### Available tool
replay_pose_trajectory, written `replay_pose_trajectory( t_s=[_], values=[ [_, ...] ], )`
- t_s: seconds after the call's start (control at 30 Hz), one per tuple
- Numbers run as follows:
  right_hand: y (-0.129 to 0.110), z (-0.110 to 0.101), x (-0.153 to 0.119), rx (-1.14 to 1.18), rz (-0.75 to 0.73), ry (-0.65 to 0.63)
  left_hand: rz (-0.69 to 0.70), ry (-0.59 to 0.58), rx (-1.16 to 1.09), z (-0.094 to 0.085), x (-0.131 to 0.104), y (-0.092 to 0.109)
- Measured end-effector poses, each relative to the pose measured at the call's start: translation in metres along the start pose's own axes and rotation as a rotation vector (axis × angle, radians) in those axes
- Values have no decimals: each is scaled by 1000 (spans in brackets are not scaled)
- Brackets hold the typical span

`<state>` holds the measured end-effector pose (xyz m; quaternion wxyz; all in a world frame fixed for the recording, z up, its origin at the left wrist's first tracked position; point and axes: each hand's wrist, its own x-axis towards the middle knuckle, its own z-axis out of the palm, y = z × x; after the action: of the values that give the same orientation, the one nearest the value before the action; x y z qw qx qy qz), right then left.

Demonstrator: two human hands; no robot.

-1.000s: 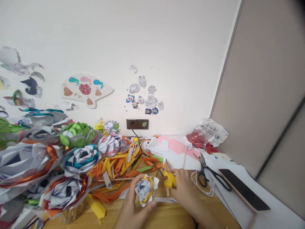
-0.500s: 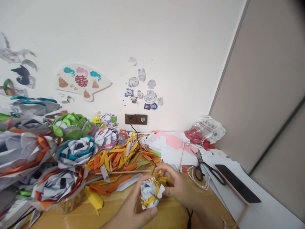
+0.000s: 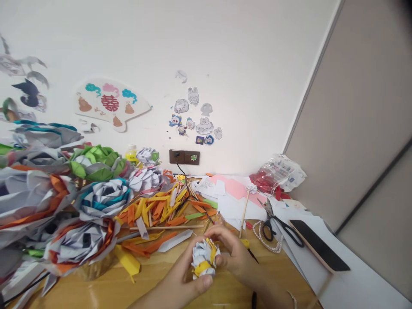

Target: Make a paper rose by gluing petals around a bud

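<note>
Between my hands is a small paper flower point(image 3: 202, 253) of white-grey folded petals with yellow strips, held just above the wooden table. My left hand point(image 3: 185, 272) cups it from the left and below, with the thumb along its lower edge. Curled over the upper right side, my right hand point(image 3: 233, 253) presses its thumb and fingers on the petals. Part of the flower's far side is hidden by the fingers. Behind the hands lie orange and yellow paper strips point(image 3: 157, 208) and a thin wooden stick point(image 3: 167, 227).
Large paper flowers point(image 3: 106, 196) crowd the left side. To the right lie black-handled scissors point(image 3: 278, 225), a pearl string point(image 3: 268, 246), a phone point(image 3: 318, 245) and white paper sheets point(image 3: 350, 283). At the back are a plastic bag point(image 3: 280, 174) and a wall socket point(image 3: 184, 157) with a cable.
My right hand has closed in on the flower, its thumb now against the petals on the right. A yellow-and-black thing beside my right wrist has come into view.
</note>
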<state>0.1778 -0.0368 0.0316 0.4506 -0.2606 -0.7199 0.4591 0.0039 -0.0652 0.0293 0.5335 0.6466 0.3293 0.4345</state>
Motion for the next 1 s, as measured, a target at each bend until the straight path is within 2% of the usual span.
replay_pose_trajectory(
  t_s=[0.23, 0.43, 0.53, 0.73, 1.0],
  values=[
    [-1, 6, -4, -120, -41, 50, 36, 23, 0, 3, 0, 5],
    [4, 2, 1, 86, -30, -30, -22, 18, -22, 0, 1, 7],
    [5, -1, 2, 109, -17, -49, -42, -2, -24, -1, 2, 9],
    [-2, 1, -2, -26, -58, -32, -12, -32, -32, -2, 0, 9],
    [-2, 4, -4, -201, -164, 23, 50, -20, -9, -2, 0, -4]
  ],
)
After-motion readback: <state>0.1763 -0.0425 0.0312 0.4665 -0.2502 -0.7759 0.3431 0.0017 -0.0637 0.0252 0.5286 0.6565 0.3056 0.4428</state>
